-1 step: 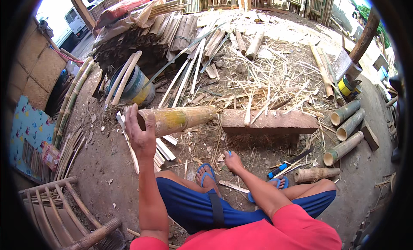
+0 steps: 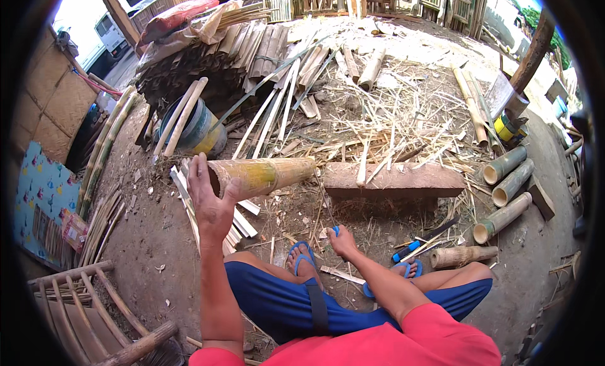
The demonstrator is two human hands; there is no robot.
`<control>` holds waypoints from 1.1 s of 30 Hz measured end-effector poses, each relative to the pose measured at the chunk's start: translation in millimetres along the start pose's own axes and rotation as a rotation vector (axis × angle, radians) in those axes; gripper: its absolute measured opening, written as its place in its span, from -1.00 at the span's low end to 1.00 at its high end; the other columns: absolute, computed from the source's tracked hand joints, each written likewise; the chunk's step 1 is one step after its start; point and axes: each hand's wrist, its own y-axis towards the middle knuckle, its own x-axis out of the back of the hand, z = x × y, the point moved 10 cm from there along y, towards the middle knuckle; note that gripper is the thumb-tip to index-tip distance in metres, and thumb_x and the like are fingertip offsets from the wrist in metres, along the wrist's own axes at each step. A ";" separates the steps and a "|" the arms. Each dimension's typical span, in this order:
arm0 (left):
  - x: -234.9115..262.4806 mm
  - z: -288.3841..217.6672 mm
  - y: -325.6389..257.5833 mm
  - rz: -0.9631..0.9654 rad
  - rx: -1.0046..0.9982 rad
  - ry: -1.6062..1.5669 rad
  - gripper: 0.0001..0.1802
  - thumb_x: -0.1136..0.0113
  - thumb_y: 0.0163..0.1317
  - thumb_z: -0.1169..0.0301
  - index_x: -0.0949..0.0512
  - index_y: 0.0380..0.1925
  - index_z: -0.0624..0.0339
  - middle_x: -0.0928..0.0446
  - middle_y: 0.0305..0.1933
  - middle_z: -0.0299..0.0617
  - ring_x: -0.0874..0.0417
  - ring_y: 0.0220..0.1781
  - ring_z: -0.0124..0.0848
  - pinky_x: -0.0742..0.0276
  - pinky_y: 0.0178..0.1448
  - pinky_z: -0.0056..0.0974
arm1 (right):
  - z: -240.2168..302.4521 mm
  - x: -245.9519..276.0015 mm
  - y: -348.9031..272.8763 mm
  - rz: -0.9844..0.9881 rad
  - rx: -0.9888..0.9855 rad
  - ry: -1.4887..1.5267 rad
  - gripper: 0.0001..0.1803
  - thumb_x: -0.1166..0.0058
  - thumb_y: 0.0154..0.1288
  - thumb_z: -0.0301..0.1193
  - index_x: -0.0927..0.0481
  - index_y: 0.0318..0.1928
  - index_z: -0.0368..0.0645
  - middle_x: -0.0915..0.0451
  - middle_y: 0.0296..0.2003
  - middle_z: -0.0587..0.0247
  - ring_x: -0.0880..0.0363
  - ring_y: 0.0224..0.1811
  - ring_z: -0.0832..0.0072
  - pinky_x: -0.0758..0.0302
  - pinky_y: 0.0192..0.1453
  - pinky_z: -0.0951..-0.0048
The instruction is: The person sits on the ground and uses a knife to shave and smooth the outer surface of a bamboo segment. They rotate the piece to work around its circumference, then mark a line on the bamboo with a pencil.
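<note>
A yellowish bamboo tube (image 2: 261, 177) lies crosswise before me, its hollow end toward the left and its other end by the wooden block (image 2: 397, 182). Against the rim of that hollow end rests my left hand (image 2: 214, 208), fingers stretched upward and thumb apart. My right hand (image 2: 343, 243) is closed round the blue handle of a thin-bladed knife (image 2: 328, 205). The blade points up toward the tube's right end, and I cannot tell whether it touches. What bears the tube's weight is not plain to see.
Several cut bamboo tubes (image 2: 513, 182) lie at the right. Beside my right sandal is a blue-handled tool (image 2: 408, 250) with a dark blade. Bamboo shavings (image 2: 391, 123) cover the ground beyond the block. A bucket (image 2: 200, 129) and stacked split bamboo (image 2: 233, 57) stand at far left.
My left hand has turned a little at the rim, its fingers straighter and thumb lower. The tube's hollow end has shifted slightly right. My right hand has moved very little.
</note>
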 end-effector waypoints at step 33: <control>1.7 -45.3 -42.3 0.046 -0.441 -0.165 -0.31 -0.43 -0.18 0.26 -0.46 0.04 0.20 -0.50 0.03 0.03 -0.59 0.11 0.00 -0.54 0.25 0.03 | 170.1 105.7 -60.1 0.037 0.292 -0.110 -0.63 -0.11 0.45 -0.34 -0.33 0.10 -0.24 -0.70 -0.24 -0.38 -0.69 -0.14 -0.35 -0.58 -0.03 -0.25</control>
